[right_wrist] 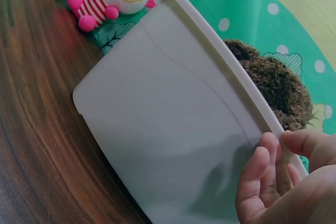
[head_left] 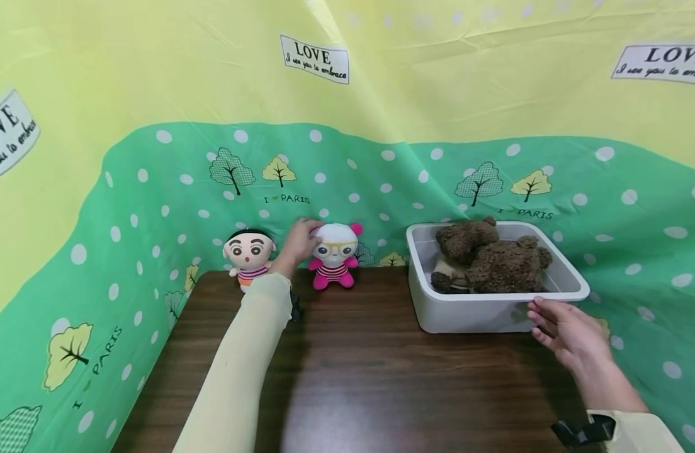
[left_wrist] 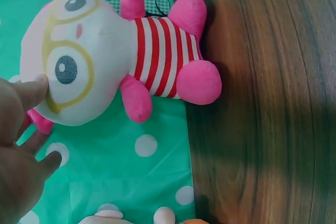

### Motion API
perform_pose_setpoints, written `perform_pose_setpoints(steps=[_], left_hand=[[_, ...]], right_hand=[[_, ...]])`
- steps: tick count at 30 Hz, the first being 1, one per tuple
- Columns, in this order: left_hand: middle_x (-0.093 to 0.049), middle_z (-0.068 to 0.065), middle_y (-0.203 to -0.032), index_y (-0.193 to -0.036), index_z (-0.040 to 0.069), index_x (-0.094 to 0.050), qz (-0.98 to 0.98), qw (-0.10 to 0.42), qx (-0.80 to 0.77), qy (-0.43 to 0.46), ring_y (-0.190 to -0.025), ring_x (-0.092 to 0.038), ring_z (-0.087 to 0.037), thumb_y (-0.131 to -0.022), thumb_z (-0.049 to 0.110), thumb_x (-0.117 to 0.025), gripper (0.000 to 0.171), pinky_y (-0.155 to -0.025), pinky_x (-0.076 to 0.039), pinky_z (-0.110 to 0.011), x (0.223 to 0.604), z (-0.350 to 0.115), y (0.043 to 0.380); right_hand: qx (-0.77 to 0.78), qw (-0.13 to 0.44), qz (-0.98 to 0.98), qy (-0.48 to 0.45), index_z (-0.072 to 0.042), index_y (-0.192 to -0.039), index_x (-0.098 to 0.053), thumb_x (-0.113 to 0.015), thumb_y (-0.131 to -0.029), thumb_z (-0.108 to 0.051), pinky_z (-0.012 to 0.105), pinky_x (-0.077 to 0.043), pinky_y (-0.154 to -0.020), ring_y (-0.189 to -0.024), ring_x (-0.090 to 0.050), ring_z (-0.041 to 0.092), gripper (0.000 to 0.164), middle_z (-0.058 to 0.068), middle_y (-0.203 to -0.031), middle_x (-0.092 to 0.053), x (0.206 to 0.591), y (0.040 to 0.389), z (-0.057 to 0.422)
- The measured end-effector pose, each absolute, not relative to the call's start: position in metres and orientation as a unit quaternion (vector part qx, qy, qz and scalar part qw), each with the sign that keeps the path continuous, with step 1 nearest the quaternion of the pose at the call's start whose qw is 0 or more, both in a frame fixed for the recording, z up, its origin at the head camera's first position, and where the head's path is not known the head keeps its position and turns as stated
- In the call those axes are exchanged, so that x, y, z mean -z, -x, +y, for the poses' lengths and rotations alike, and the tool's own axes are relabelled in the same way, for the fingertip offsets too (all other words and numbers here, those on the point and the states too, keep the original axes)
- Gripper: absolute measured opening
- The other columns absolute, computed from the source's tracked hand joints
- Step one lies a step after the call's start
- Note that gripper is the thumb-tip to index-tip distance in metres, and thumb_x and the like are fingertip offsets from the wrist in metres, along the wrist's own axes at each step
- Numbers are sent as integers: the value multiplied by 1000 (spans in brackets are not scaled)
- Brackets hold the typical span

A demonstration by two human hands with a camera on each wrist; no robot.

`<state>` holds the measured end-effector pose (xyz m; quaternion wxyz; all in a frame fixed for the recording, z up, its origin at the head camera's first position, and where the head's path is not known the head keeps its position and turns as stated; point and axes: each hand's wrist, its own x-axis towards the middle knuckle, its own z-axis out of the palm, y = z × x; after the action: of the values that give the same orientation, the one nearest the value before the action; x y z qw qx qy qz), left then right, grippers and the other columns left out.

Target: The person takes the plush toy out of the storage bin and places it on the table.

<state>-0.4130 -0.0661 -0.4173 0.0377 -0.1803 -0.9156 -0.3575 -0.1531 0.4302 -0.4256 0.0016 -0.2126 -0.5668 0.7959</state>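
A white-and-pink plush toy (head_left: 333, 250) with yellow glasses and a red-striped shirt sits upright at the back of the table. My left hand (head_left: 301, 239) grips it at the side of the head; in the left wrist view the thumb (left_wrist: 34, 91) lies on the face, with fingers around the pink ear (left_wrist: 41, 122). On the right, my right hand (head_left: 574, 333) pinches the front rim of a light grey bin (head_left: 472, 314), thumb over the edge and fingers beneath it. Two brown plush bears (head_left: 508, 267) lie inside the bin.
A plush doll (head_left: 249, 251) with black hair and a striped shirt sits left of my left hand. The dark wooden table (head_left: 353, 377) runs back to a green and yellow patterned cloth (head_left: 381, 170) that hangs around the back and sides.
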Motion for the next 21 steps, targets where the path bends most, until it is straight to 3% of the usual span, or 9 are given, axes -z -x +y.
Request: perform_pose_setpoints(steps=[5, 21], left_hand=[[-52, -18, -146, -140, 7, -63, -929, 60, 323, 171, -136, -49, -37, -99, 11, -67, 41, -114, -41, -48, 418, -67, 413], [-55, -16, -144, -139, 5, -63, -923, 65, 330, 186, -136, -50, -34, -100, 21, -68, 43, -116, -40, -47, 407, -69, 405]], right_hand=[[-791, 5, -569, 226, -24, -92, -79, -75, -96, -26, 32, -59, -66, -78, -72, 7, 6, -8, -87, -77, 425, 153, 430], [-796, -3, -565, 218, -23, -92, -79, -72, -98, -25, 30, -59, -64, -82, -75, 7, 9, -7, -89, -79, 425, 153, 430]])
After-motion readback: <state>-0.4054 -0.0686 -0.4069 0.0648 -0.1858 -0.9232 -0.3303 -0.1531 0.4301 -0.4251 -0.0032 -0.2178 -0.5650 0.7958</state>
